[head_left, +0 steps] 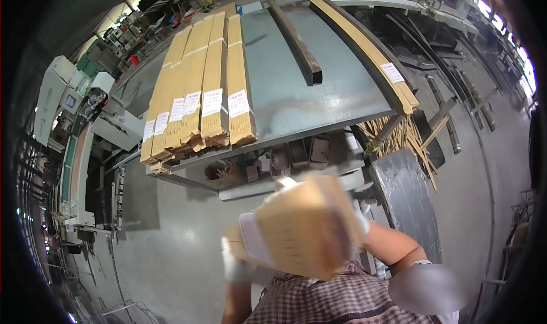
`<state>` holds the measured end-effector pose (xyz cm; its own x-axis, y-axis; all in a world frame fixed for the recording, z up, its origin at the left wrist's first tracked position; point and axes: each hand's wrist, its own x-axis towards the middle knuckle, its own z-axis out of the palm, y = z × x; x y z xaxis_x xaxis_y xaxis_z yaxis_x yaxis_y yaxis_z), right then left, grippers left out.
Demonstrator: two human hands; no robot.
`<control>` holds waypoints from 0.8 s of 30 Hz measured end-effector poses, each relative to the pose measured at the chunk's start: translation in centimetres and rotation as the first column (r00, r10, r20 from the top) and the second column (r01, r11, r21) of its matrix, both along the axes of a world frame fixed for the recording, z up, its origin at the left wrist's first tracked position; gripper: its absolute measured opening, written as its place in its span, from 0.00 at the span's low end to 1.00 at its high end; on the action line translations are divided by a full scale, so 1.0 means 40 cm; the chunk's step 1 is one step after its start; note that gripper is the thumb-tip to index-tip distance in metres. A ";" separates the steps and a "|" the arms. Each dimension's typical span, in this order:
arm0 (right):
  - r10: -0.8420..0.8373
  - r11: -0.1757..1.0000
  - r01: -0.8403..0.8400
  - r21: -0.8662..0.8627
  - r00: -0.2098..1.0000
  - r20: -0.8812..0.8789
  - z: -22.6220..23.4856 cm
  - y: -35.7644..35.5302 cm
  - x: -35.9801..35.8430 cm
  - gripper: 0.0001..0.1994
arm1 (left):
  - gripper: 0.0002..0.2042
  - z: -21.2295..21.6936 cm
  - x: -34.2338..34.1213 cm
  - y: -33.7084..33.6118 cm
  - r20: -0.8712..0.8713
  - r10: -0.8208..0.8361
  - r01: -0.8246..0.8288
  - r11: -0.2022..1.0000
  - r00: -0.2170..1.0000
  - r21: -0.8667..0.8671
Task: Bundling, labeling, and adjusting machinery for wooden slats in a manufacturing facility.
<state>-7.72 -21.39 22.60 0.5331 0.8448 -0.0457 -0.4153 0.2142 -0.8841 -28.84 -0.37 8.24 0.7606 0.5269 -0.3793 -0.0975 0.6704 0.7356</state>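
A bundle of tan slatted strips (pixel 296 233) with a white label is held up before my body, seen foreshortened and smeared by motion. My left hand (pixel 235 264), in a white glove, grips its left side near the label. My right hand (pixel 363 221), also gloved, is at the right side of the bundle, which hides most of its fingers. A blurred white patch shows at the bundle's far edge; I cannot tell what it is. Beyond, similar long tan bundles (pixel 188 85) with white labels and bands lie side by side on the metal table (pixel 336 99).
A dark square metal tube (pixel 296 45) and another long tan bundle (pixel 364 48) lie on the table. Below it are bins (pixel 299 153) and loose thin strips (pixel 404 139). A dark slab (pixel 407 196) stands at the right; a machine (pixel 71 96) is at the left.
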 end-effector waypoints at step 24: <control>-0.291 0.898 0.428 -0.103 0.753 0.590 -0.288 0.637 0.647 0.28 | 0.41 0.170 1.497 0.697 -0.209 0.223 0.273 -0.314 0.952 0.909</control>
<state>18.16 4.08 11.09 0.7860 0.5879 0.1912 0.2212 0.0212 -0.9750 31.05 27.50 15.05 0.8159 0.3546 0.4567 0.1913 -0.9109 0.3656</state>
